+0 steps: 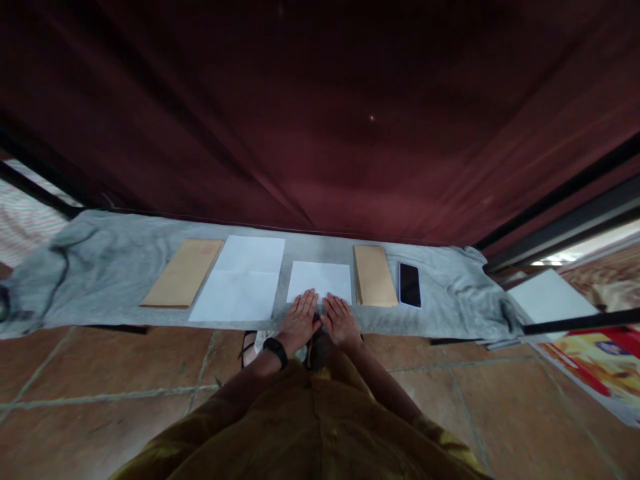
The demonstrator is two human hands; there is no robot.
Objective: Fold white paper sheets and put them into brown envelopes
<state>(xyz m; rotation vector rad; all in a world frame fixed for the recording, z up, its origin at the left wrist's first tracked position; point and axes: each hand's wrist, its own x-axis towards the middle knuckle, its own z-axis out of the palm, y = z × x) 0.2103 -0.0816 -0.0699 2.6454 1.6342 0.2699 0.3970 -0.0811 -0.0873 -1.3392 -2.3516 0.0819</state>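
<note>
Both my hands lie flat on the near edge of a white sheet of paper [321, 275], which looks folded. My left hand [300, 320], with a dark band on its wrist, presses the sheet's lower left part, fingers stretched out. Beside it, thumbs close together, my right hand [341, 321] rests open on the lower right part. To the left is a larger white paper [243, 277] with a crease across its middle. A stack of brown envelopes [183, 273] lies further left. Right of my hands is another brown envelope stack [374, 275].
A phone [410, 285] with a dark screen lies on the grey cloth [450, 293] covering the narrow bench. Behind it hangs a dark red fabric [320, 147]. At the right are a white board [553, 297] and a red and yellow box [600, 363] on the tiled floor [420, 387].
</note>
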